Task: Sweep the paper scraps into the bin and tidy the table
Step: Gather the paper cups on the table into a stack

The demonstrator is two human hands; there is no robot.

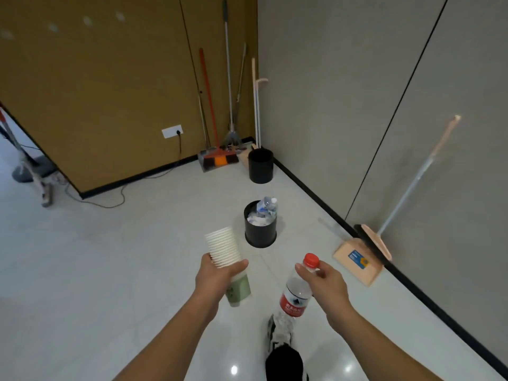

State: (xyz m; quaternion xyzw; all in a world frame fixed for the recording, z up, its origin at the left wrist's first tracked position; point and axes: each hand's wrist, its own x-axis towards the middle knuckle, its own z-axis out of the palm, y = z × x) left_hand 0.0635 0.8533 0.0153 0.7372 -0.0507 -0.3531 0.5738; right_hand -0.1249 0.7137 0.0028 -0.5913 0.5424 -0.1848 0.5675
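My left hand (217, 276) is curled round a stack of paper cups (226, 257), tilted, w/ a green-printed cup at the bottom end; thumb on the near side, fingers wrapped behind. My right hand (325, 281) pinches a water bottle (295, 295) by the neck just under its red cap (311, 260), bottle hanging down w/ its red label facing me. Straight ahead on the floor, btwn me and the corner, stands a black bin (259, 232) holding crumpled white paper and a clear plastic bottle (267, 206) poking above the rim. A second black bin (261, 166) sits farther back, near the corner, just beside the grey wall (343, 92). Behind it several long-handled tools lean in the corner: an orange-handled broom (210, 111) w/ dustpan at its foot, a metal-handled one, and white poles. On the right, a peach dustpan (357, 261) w/ a blue label rests against the wall's black skirting, a peach broom (417, 177) leaning above it. Nothing lies btwn my hands and the near bin. Floor (110, 257) is pale glossy tile w/ light reflections. Left wall is brown panelling w/ a white socket (172, 131) and a black cable trailing across the floor. My shoe (277, 334) shows below the bottle. At far left, a grey stand base, blurred.
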